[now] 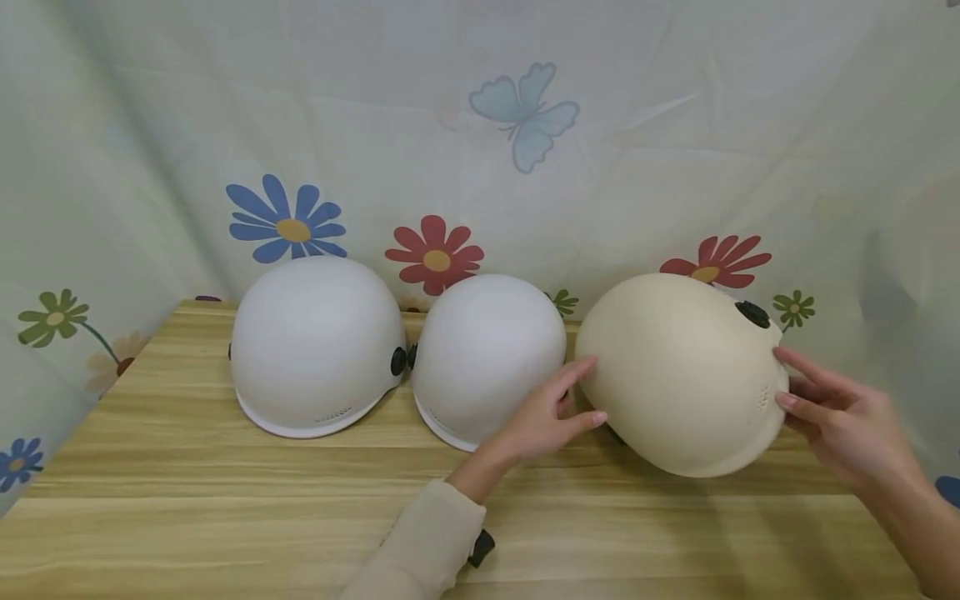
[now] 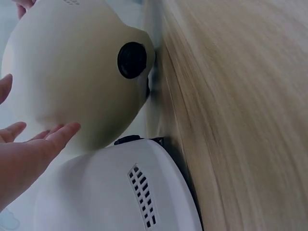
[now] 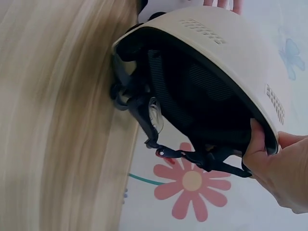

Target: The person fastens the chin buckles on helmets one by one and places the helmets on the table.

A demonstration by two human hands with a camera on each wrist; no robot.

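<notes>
A cream helmet (image 1: pixel 675 375) is tilted at the right of the row, its right side raised off the wooden table. My right hand (image 1: pixel 855 425) pinches its rim; in the right wrist view the thumb of that hand (image 3: pixel 284 166) lies inside the rim, and the black lining and chin straps (image 3: pixel 192 156) show. At the helmet's left side is my left hand (image 1: pixel 547 417), fingers extended and fingertips at the shell. The left wrist view shows the left hand (image 2: pixel 33 154) palm toward the cream shell (image 2: pixel 72 72), beside a black round button (image 2: pixel 132 60).
Two white helmets (image 1: pixel 315 342) (image 1: pixel 487 358) stand side by side on the wooden table (image 1: pixel 225 517), left of the cream one. My left forearm passes in front of the middle helmet. Behind the table hangs a curtain (image 1: pixel 375 150) printed with flowers and a butterfly.
</notes>
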